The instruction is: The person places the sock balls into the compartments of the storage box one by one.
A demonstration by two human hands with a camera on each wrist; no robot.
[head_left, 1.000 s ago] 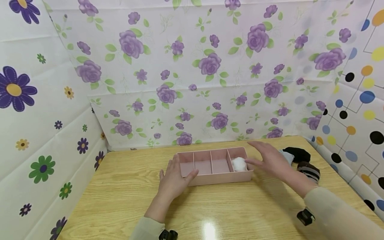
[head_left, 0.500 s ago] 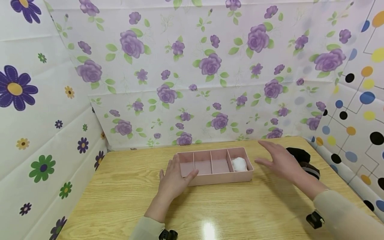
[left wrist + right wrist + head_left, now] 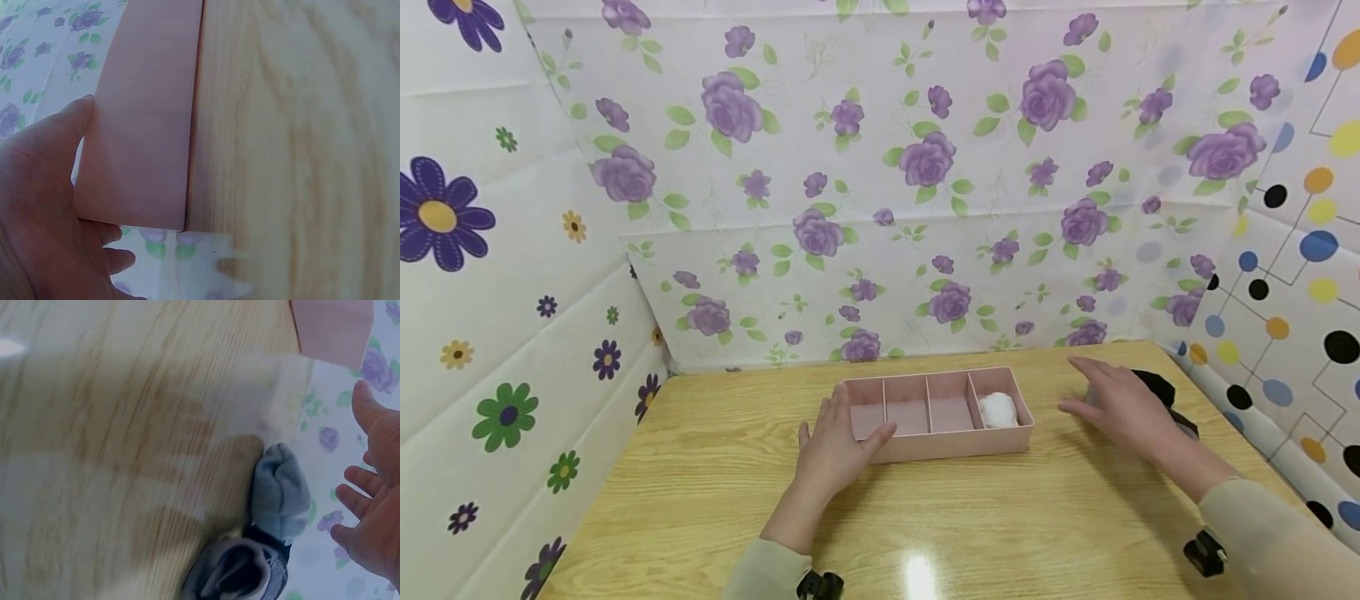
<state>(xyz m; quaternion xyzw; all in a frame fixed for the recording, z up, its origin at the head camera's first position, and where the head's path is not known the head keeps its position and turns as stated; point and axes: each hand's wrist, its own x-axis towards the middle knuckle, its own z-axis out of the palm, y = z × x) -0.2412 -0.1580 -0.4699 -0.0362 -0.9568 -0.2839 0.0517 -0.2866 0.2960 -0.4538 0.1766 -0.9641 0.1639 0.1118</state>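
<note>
The pink four-compartment box [image 3: 951,447] stands on the table with a white balled-up cloth, like a rolled sock [image 3: 999,410], in its rightmost compartment. My left hand [image 3: 832,446] rests at the box's left end, fingers along that end and thumb at the front rim. To the right of the box, my right hand [image 3: 1123,412] hovers with fingers spread, holding nothing. It is over rolled socks: a light grey-blue one [image 3: 281,490], a black one [image 3: 1157,387] and a dark grey one with an open roll [image 3: 231,575]. In the head view the hand partly hides them.
The wooden table [image 3: 715,500] reaches back to a flowered sheet [image 3: 880,250]. A daisy-print sheet [image 3: 512,333] hangs at the left and a dotted one [image 3: 1292,333] at the right.
My right hand has moved rightward, away from the white rolled sock and over the other socks, covering more of them. The left hand and box stay put.
</note>
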